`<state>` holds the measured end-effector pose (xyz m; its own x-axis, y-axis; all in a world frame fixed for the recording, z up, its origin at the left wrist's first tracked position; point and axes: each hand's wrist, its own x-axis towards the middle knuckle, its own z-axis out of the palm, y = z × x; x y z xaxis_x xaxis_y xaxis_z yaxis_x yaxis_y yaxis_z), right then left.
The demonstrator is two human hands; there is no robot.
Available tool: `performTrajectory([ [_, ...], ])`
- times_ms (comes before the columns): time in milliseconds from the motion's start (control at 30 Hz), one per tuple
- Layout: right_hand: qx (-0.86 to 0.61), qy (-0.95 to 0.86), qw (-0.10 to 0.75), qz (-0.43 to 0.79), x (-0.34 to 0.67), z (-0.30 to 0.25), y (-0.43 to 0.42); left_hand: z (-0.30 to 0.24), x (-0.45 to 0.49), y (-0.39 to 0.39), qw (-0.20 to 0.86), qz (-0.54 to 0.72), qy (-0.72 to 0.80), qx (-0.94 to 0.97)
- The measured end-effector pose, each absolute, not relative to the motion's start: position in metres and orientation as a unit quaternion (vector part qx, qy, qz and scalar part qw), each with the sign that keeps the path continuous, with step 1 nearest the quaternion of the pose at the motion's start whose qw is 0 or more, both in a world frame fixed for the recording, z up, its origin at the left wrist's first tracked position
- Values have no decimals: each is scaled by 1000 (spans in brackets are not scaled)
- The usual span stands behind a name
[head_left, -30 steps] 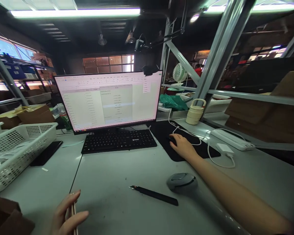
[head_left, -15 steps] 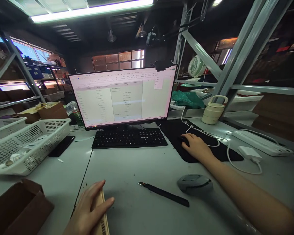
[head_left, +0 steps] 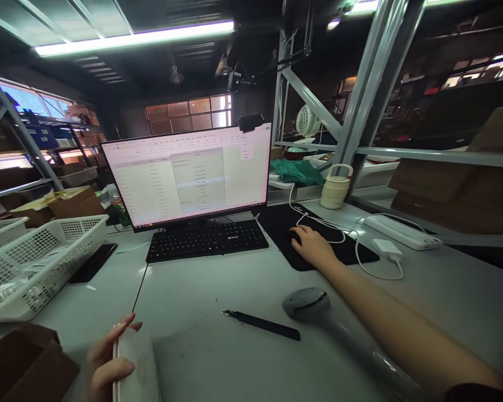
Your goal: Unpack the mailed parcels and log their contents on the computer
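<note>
Since half a second ago, the left grip (head_left: pixel 105 360) has turned the slab (head_left: pixel 137 365): a tan side with dark printed bars showed then, and a broad pale face shows now. The whole view has also swung, while the right grip (head_left: pixel 315 248) stays on the mouse (head_left: pixel 294 237).

The slab is flat and off-white to greyish, with a straight left edge, a slightly rounded top and faint smudgy shading on its face. No print can be read on that face, and what the slab is cannot be told. It is at the bottom of the view, left of centre, over the worktop (head_left: pixel 209 363); its lower end is cut off by the frame. The left grip is closed on its left side, one digit lying over the face and others at the top edge.

The right grip curls over the black mouse, which is mostly hidden under the fingers, on the dark mat (head_left: pixel 295 259). The keyboard (head_left: pixel 207 240) lies left of the mat, in front of the lit monitor (head_left: pixel 193 178).

Between the slab and the right forearm, the black knife (head_left: pixel 264 325) lies flat, its metallic tip pointing left. The grey scanner (head_left: pixel 305 304) is just beyond its other end. Left of the slab stands an open brown carton (head_left: pixel 29 365).
</note>
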<state>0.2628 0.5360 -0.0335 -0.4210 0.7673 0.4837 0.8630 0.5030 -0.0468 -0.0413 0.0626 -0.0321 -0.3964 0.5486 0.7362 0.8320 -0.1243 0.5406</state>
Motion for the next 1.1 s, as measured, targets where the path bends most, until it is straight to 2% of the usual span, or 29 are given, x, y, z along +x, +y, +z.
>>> performTrajectory([
  [100,-492,-834,224,-107,262,-31,533,-25,-43,61,126,-565,-605,-547],
  [300,-495,-833,226,-100,262,-30,531,-21,-48,57,157,-483,-614,-604],
  [567,-499,-831,229,-92,261,-28,530,-31,-44,63,173,-490,-597,-611],
  [833,-493,-832,237,-91,262,-28,529,-34,-45,61,152,-469,-645,-584],
  [967,-493,-831,241,-93,262,-28,528,-33,-44,66,104,-468,-650,-590],
  [1100,-492,-833,237,-91,261,-27,527,-24,-45,69,81,-416,-661,-619],
])
